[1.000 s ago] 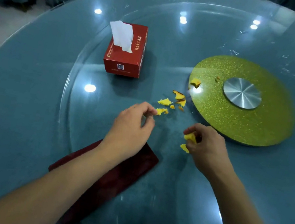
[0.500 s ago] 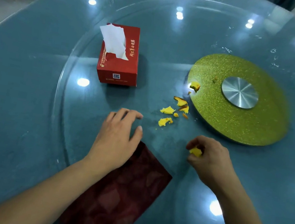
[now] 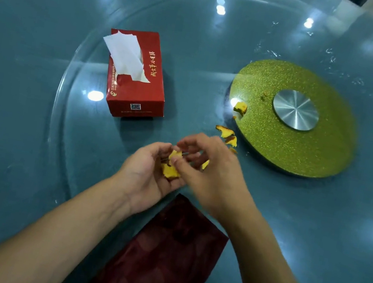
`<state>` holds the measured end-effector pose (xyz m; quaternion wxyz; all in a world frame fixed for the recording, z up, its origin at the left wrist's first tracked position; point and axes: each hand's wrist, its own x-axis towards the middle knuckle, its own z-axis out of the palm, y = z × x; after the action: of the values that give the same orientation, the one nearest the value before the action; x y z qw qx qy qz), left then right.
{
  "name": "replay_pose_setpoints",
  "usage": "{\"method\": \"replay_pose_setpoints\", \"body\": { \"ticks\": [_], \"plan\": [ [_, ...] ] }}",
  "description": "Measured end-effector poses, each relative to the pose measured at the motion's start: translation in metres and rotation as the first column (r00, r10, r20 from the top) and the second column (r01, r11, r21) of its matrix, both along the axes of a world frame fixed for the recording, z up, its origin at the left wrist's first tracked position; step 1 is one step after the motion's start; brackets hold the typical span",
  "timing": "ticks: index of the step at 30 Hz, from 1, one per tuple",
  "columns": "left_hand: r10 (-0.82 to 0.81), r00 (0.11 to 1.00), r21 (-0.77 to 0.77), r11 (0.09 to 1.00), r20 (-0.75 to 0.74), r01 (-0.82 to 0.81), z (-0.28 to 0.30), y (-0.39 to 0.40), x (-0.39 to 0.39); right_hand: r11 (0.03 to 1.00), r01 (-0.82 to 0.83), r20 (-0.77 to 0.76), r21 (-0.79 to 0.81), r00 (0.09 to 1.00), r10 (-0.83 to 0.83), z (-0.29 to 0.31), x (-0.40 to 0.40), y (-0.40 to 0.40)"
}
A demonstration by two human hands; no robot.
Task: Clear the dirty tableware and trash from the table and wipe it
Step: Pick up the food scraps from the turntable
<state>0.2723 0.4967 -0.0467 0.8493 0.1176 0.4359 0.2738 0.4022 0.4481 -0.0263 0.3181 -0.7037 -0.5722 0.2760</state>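
Head view shows both hands meeting above the round blue-green glass table (image 3: 24, 114), where half a second ago they were apart and low on the glass. The left hand (image 3: 149, 179) is now turned palm up and cupped, cradling a small heap of yellow-orange peel scraps (image 3: 170, 170), while the right hand (image 3: 209, 175), fingers bent and blurred, appears to be dropping its own piece in; whether it has let go I cannot tell. Loose peel pieces (image 3: 227, 134) lie on the glass just beside the glittery green turntable disc (image 3: 302, 148), and one more peel chunk (image 3: 240, 108) sits on the disc's edge. The red cardboard tissue box (image 3: 138, 84) stands well apart, and the dark red folded cloth (image 3: 168, 257) lies below the wrists. I judge the gathering half done, the wiping not begun.
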Motion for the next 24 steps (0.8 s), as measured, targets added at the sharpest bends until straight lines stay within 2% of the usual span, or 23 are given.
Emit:
{"method": "replay_pose_setpoints", "body": {
  "ticks": [1,3,4,6,8,10,12,17,24],
  "plan": [
    [0.007,1.0,0.005,1.0,-0.007,-0.007,-0.001,0.0,-0.001,0.998,0.066,0.027,0.018,0.997,-0.066,0.0,0.009,0.001],
    [0.004,0.999,0.013,1.0,-0.041,-0.003,-0.006,0.001,-0.004,0.991,0.134,0.209,0.006,0.969,-0.132,0.0,0.034,0.007],
    [0.003,0.998,0.016,1.0,-0.059,-0.002,-0.008,0.001,-0.005,0.99,0.122,0.32,-0.074,0.943,-0.092,0.0,0.047,0.009],
    [-0.01,0.997,0.019,1.0,-0.074,0.012,-0.01,-0.001,-0.007,0.939,0.074,0.469,-0.336,0.878,0.099,0.002,0.064,0.014],
    [-0.018,0.997,0.02,1.0,-0.073,0.02,-0.011,-0.004,-0.007,0.867,0.041,0.508,-0.496,0.824,0.252,0.0,0.07,0.02],
    [-0.018,0.998,0.009,1.0,-0.068,0.019,-0.011,-0.006,-0.006,0.843,0.026,0.506,-0.538,0.809,0.298,-0.003,0.072,0.026],
    [-0.012,0.999,-0.006,1.0,-0.048,0.011,-0.01,-0.007,-0.006,0.855,0.01,0.488,-0.519,0.825,0.286,-0.006,0.073,0.028],
    [-0.014,0.999,-0.04,0.999,-0.033,0.013,-0.008,-0.012,-0.004,0.941,-0.072,0.428,-0.332,0.877,0.219,-0.012,0.069,0.021],
    [-0.032,0.999,-0.062,0.998,-0.029,0.031,-0.006,-0.021,0.0,0.962,-0.014,0.373,-0.271,0.92,0.118,-0.02,0.059,0.01]
  ]
}}
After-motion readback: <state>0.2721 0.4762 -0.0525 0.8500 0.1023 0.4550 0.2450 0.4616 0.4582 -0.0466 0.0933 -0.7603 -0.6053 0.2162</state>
